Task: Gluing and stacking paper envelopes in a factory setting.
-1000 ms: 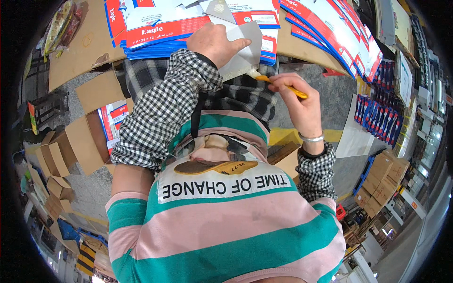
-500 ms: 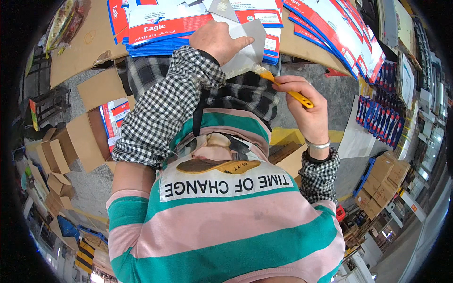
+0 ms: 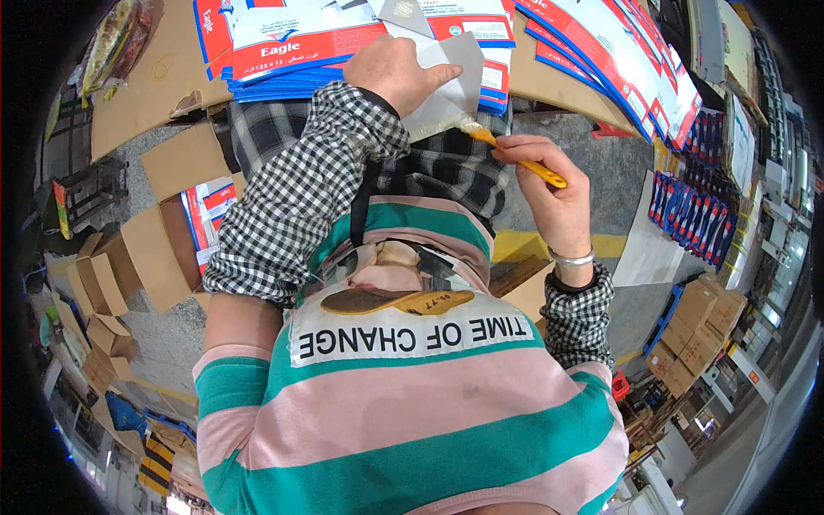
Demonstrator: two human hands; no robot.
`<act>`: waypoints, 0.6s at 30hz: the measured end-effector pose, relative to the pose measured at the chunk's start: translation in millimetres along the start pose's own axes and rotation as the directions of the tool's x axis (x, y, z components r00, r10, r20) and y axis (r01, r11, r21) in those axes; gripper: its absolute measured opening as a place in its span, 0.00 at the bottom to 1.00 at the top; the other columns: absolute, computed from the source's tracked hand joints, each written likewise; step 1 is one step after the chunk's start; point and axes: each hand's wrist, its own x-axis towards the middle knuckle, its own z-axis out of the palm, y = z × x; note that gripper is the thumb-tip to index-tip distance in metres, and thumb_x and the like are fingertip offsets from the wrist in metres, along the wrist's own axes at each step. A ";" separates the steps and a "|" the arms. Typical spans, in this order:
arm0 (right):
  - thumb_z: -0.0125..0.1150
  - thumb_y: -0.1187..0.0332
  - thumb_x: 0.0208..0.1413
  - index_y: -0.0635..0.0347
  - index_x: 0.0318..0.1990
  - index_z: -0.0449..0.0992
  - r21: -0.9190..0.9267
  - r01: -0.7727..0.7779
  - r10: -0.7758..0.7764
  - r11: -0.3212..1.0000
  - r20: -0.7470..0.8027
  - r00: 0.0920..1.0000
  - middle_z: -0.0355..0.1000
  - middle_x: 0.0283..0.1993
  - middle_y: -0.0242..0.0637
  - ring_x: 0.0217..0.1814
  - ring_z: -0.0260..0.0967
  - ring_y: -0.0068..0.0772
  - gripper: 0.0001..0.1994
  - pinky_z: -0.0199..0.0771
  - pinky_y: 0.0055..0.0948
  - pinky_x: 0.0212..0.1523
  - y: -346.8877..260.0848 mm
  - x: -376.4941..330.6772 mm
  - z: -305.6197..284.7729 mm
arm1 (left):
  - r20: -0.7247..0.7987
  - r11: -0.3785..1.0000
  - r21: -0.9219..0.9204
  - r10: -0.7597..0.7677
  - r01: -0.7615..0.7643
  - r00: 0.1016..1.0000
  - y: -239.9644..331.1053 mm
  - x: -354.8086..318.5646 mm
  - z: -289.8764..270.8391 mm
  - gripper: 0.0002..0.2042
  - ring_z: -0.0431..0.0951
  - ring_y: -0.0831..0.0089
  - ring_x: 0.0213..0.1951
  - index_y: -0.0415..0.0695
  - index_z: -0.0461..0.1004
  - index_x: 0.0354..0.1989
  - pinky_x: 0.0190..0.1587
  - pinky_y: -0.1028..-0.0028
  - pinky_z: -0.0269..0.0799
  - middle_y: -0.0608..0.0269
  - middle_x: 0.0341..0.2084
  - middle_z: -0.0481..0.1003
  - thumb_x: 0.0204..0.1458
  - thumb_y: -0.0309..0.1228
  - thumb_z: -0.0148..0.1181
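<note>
My left hand (image 3: 395, 75) lies on a flat cardboard carton with its grey inner side (image 3: 455, 73) up, the thumb stretched across the grey face. The other fingers are mostly hidden, and the hand appears to grip the carton. My right hand (image 3: 554, 184) holds a yellow-handled brush (image 3: 542, 174) between thumb and fingers. Its pale, paste-smeared bristles (image 3: 470, 128) are at the carton's near edge, just above my lap. Beside and beneath lies a stack of flat red, white and blue printed cartons (image 3: 300, 51).
More printed cartons (image 3: 614, 64) fan out on the right of the cardboard-covered table (image 3: 142, 112). Open brown boxes (image 3: 159, 257) stand on the floor to my left. Red and blue packs (image 3: 691, 219) line up at right, with stacked brown boxes (image 3: 695, 330) further back.
My right hand has shifted slightly left with the brush, whose bristles stay by the carton's near edge. My left hand and the carton have hardly moved.
</note>
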 end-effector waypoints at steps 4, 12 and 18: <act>0.46 0.85 0.49 0.67 0.37 0.73 -0.033 0.041 -0.041 0.999 -0.028 0.999 0.70 0.45 0.40 0.46 0.69 0.30 0.11 0.66 0.24 0.49 5.4 4.3 2.8 | 0.023 1.000 -0.007 -0.012 0.012 1.000 0.6 0.3 -0.2 0.32 0.78 0.61 0.27 0.36 0.78 0.28 0.30 0.64 0.75 0.49 0.23 0.76 0.42 0.61 0.55; 0.45 0.84 0.48 0.69 0.37 0.72 0.010 -0.019 0.019 1.000 0.000 1.000 0.71 0.44 0.41 0.46 0.70 0.30 0.11 0.66 0.24 0.48 -1.3 1.7 -1.8 | 0.006 1.000 -0.012 0.001 -0.001 1.000 -0.8 -0.1 0.2 0.31 0.78 0.59 0.28 0.36 0.78 0.28 0.32 0.63 0.74 0.48 0.24 0.76 0.42 0.60 0.56; 0.45 0.84 0.49 0.69 0.37 0.72 0.024 -0.051 0.051 0.998 0.016 0.999 0.71 0.44 0.41 0.45 0.70 0.29 0.10 0.66 0.24 0.48 7.3 2.2 0.2 | -0.016 1.000 -0.018 0.000 0.000 1.000 -2.0 1.4 2.7 0.31 0.78 0.58 0.30 0.37 0.78 0.29 0.33 0.63 0.74 0.48 0.25 0.76 0.41 0.60 0.56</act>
